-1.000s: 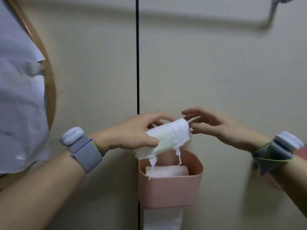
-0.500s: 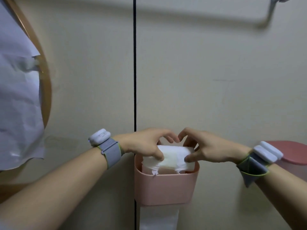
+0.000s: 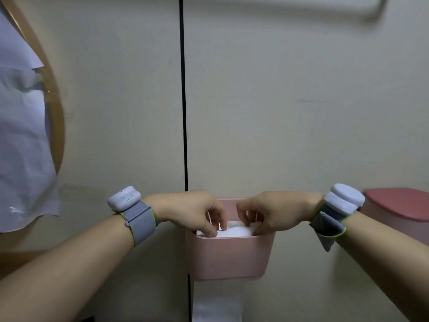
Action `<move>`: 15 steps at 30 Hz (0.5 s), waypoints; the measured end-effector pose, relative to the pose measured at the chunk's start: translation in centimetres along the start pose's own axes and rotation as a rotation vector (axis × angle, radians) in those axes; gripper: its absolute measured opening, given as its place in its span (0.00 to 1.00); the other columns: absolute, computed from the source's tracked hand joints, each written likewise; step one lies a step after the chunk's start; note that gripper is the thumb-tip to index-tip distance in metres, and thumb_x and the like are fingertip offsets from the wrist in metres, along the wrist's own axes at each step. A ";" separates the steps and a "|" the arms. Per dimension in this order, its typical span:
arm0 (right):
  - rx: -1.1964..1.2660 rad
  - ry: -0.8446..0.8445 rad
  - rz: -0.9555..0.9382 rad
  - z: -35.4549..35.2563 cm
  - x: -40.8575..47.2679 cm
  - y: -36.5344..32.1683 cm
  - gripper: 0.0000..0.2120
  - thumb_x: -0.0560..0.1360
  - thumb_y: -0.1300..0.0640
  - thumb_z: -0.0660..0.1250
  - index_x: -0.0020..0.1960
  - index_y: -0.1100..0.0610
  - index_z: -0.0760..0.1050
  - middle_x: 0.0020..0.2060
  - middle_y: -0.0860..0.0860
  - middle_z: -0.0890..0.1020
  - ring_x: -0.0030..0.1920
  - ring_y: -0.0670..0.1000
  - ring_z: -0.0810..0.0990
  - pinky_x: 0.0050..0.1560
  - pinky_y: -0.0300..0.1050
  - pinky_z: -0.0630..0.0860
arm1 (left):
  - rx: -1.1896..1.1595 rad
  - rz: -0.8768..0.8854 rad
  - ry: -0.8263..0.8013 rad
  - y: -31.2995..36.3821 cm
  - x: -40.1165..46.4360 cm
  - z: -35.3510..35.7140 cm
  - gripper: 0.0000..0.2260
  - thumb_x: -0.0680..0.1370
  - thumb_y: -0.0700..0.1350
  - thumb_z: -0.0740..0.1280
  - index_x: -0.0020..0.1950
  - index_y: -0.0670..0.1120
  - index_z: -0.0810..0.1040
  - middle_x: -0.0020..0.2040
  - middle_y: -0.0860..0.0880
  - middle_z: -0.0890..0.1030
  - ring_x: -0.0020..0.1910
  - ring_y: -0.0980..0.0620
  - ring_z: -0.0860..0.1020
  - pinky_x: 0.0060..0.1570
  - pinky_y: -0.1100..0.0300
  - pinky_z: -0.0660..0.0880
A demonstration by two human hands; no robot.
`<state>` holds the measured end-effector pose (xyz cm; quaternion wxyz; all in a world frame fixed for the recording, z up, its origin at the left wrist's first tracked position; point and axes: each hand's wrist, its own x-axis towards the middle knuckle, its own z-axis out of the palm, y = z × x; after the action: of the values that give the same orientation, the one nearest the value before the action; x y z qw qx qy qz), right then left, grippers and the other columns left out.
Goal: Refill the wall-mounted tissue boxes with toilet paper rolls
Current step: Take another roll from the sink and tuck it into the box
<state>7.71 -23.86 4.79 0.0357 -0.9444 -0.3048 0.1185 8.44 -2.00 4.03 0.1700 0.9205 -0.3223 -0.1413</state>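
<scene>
A pink wall-mounted tissue box (image 3: 229, 256) hangs open-topped on the wall at centre. A white toilet paper roll (image 3: 234, 231) lies inside it, only its top showing above the rim. My left hand (image 3: 192, 212) holds the roll's left end, thumb in front and fingers curled behind. From the other side, my right hand (image 3: 274, 212) grips the right end the same way. Both hands' fingertips reach down inside the box. A strip of white tissue (image 3: 217, 307) hangs out below the box.
A second pink box with a darker closed lid (image 3: 399, 205) is on the wall at the right edge. A round wood-framed mirror (image 3: 55, 112) covered with paper is at the left. A dark vertical seam (image 3: 183, 89) runs down the wall.
The roll went from above the box down into it. My right hand closed onto its right end, and both hands sank with it until only the roll's top shows.
</scene>
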 end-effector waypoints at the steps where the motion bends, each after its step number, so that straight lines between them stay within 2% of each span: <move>1: 0.004 -0.032 0.009 -0.2 0.1 -0.2 0.06 0.75 0.54 0.68 0.51 0.49 0.75 0.46 0.46 0.81 0.47 0.50 0.80 0.48 0.46 0.77 | 0.019 0.003 -0.006 0.0 0.0 0.1 0.09 0.75 0.39 0.71 0.53 0.48 0.83 0.37 0.60 0.79 0.31 0.67 0.75 0.36 0.69 0.75; 3: 0.026 -0.050 0.015 -0.3 0.2 -0.3 0.05 0.76 0.53 0.66 0.51 0.50 0.78 0.44 0.44 0.82 0.44 0.47 0.80 0.48 0.44 0.77 | 0.062 0.007 -0.006 -0.2 0.2 0.5 0.09 0.75 0.40 0.70 0.54 0.49 0.83 0.38 0.59 0.79 0.34 0.65 0.76 0.37 0.70 0.73; 5: 0.049 -0.019 0.019 0.0 0.0 -0.1 0.05 0.75 0.54 0.66 0.49 0.49 0.79 0.40 0.43 0.81 0.40 0.44 0.78 0.46 0.41 0.77 | 0.065 -0.003 0.025 -0.4 0.3 0.8 0.06 0.76 0.43 0.70 0.51 0.48 0.84 0.36 0.58 0.80 0.33 0.65 0.75 0.38 0.69 0.73; 9: 0.056 0.066 -0.010 1.1 -0.5 0.3 0.05 0.76 0.54 0.65 0.48 0.48 0.79 0.41 0.41 0.81 0.44 0.45 0.79 0.47 0.42 0.76 | 0.029 -0.026 0.081 -0.5 0.1 1.3 0.06 0.77 0.44 0.67 0.45 0.47 0.84 0.30 0.57 0.79 0.29 0.65 0.74 0.36 0.68 0.71; 11: 0.060 0.099 -0.005 1.5 -0.6 0.2 0.04 0.76 0.54 0.65 0.48 0.49 0.79 0.42 0.42 0.81 0.44 0.46 0.79 0.47 0.42 0.76 | 0.046 -0.019 0.094 -0.5 -0.4 1.5 0.07 0.77 0.45 0.67 0.47 0.48 0.85 0.36 0.57 0.83 0.34 0.63 0.77 0.39 0.67 0.73; 13: 0.070 0.165 0.018 1.6 -1.0 -0.3 0.05 0.76 0.54 0.66 0.49 0.49 0.80 0.43 0.42 0.82 0.45 0.45 0.79 0.48 0.42 0.76 | 0.072 0.006 0.134 -0.6 -1.2 1.6 0.07 0.77 0.46 0.67 0.50 0.50 0.85 0.43 0.55 0.85 0.41 0.60 0.80 0.46 0.63 0.77; 15: 0.069 0.281 0.031 1.7 -1.5 -0.6 0.08 0.76 0.56 0.66 0.52 0.50 0.80 0.48 0.43 0.81 0.48 0.45 0.78 0.50 0.39 0.74 | 0.085 0.035 0.198 -0.7 -2.0 1.5 0.07 0.78 0.45 0.67 0.51 0.50 0.85 0.42 0.58 0.84 0.39 0.65 0.78 0.45 0.69 0.74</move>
<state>5.79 -24.30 3.49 0.1087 -0.9545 -0.2777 -0.0038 6.72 -0.56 2.70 0.1642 0.9305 -0.3257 -0.0330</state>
